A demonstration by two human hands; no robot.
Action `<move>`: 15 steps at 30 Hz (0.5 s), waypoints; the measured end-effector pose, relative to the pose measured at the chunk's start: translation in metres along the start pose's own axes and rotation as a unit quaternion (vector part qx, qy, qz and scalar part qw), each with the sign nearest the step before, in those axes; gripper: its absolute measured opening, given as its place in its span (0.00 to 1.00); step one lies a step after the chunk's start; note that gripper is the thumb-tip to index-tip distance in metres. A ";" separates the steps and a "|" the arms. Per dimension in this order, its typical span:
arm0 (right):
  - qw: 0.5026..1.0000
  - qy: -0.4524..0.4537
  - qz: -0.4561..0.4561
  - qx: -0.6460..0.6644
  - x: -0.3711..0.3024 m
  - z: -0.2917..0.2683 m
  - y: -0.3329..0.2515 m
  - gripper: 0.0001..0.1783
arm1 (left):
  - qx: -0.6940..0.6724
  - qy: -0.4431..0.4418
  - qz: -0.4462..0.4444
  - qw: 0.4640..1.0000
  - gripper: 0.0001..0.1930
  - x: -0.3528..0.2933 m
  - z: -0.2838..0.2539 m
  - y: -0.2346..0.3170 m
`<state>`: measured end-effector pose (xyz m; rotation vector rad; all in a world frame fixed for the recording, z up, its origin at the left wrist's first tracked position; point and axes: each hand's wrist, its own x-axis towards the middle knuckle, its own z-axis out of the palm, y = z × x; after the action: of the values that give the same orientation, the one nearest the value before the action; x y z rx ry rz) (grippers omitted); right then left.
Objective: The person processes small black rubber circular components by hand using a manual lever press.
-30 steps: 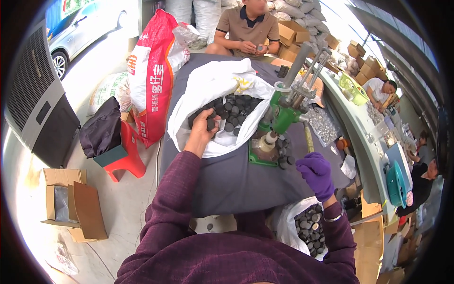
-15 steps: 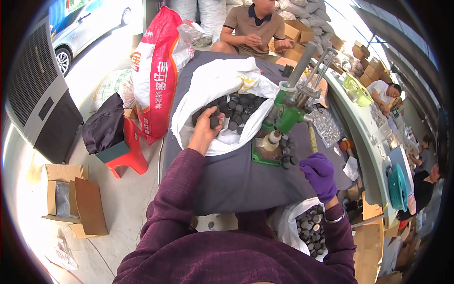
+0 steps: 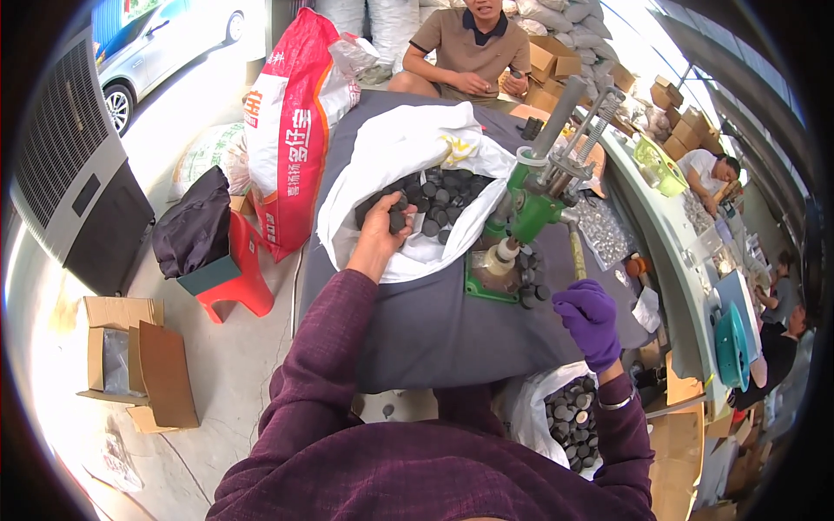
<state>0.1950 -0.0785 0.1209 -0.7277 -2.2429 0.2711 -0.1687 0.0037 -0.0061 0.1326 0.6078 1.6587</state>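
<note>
Down inside the open white sack point(image 3: 365, 156) on the grey cloth-covered table point(image 3: 426, 343), the bare left hand point(image 3: 375, 234) is closing its fingers around a round black piece point(image 3: 398, 221), with what looks like at least one more tucked in there, though I can't count them for sure. Loads of other black pieces point(image 3: 440, 195) are lying heaped in that sack, just beyond the fingertips.

Over on the other side, the right hand point(image 3: 587, 321) is wearing a purple glove and making a fist right by the lower end of the lever point(image 3: 578, 252). Can't tell if it's actually wrapping around the lever, tbh. That lever is hanging off the green press point(image 3: 532, 217), which is standing just right of the sack, with some loose black pieces point(image 3: 532, 295) sitting beside its base.

Below the table edge, a second white bag point(image 3: 526, 412) is holding a pile of dark round pieces point(image 3: 572, 417). Behind the press, a clear plastic bag point(image 3: 601, 233) of small shiny bits is lying on the table. Across from the wearer, a co-worker point(image 3: 473, 56) in a brown shirt is sitting and holding something small and dark. Off to the left, a red stool point(image 3: 252, 278) is carrying a dark cloth point(image 3: 191, 226).
</note>
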 end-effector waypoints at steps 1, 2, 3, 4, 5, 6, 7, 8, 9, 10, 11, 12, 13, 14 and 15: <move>1.000 0.000 0.002 0.003 0.000 0.000 0.000 0.06 | 0.009 -0.002 0.005 1.000 0.10 0.000 0.000 0.000; 1.000 0.000 0.002 0.003 0.000 0.000 0.000 0.06 | 0.009 -0.002 0.005 1.000 0.10 0.001 -0.001 -0.001; 1.000 0.001 -0.005 -0.005 0.000 0.000 0.000 0.06 | 0.017 -0.013 0.013 1.000 0.10 0.001 -0.002 -0.001; 1.000 0.003 -0.011 -0.013 0.000 0.000 0.000 0.06 | 0.025 -0.024 0.021 0.999 0.09 0.002 -0.003 -0.001; 1.000 0.003 -0.010 -0.013 0.000 0.000 0.000 0.06 | 0.026 -0.024 0.020 0.999 0.09 0.002 -0.004 -0.001; 1.000 0.003 -0.015 -0.018 0.000 0.000 0.001 0.05 | 0.033 -0.027 0.027 0.999 0.09 0.002 -0.005 0.000; 1.000 0.004 -0.020 -0.022 0.000 0.001 0.001 0.05 | 0.040 -0.030 0.033 0.998 0.09 0.001 -0.006 0.000; 1.000 0.004 -0.020 -0.022 0.000 0.000 0.001 0.05 | 0.040 -0.030 0.033 0.998 0.09 0.001 -0.005 -0.001; 1.000 0.001 -0.015 -0.016 0.000 0.000 0.000 0.05 | 0.043 -0.037 0.040 0.998 0.09 0.000 -0.004 -0.002; 1.000 -0.002 -0.010 -0.010 0.000 0.000 -0.001 0.05 | 0.046 -0.044 0.048 0.997 0.09 -0.001 -0.003 -0.002; 1.000 -0.002 -0.009 -0.010 0.000 0.000 0.000 0.05 | 0.047 -0.043 0.047 0.997 0.09 -0.003 -0.002 -0.002; 1.000 -0.002 -0.008 -0.010 -0.001 0.000 0.000 0.05 | 0.036 -0.061 0.044 0.997 0.09 -0.005 -0.001 -0.002; 1.000 -0.001 -0.007 -0.010 -0.001 0.000 0.001 0.05 | 0.025 -0.079 0.041 0.996 0.09 -0.007 0.000 -0.002; 1.000 -0.002 -0.005 -0.010 -0.001 0.000 0.001 0.05 | 0.025 -0.078 0.039 0.996 0.09 -0.009 0.002 -0.002; 1.000 -0.003 -0.006 -0.008 -0.001 0.000 0.002 0.05 | -0.005 -0.085 0.016 0.996 0.10 -0.011 0.004 -0.002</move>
<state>0.1967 -0.0776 0.1195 -0.7223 -2.2569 0.2498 -0.1633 -0.0053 -0.0003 0.2737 0.4704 1.6626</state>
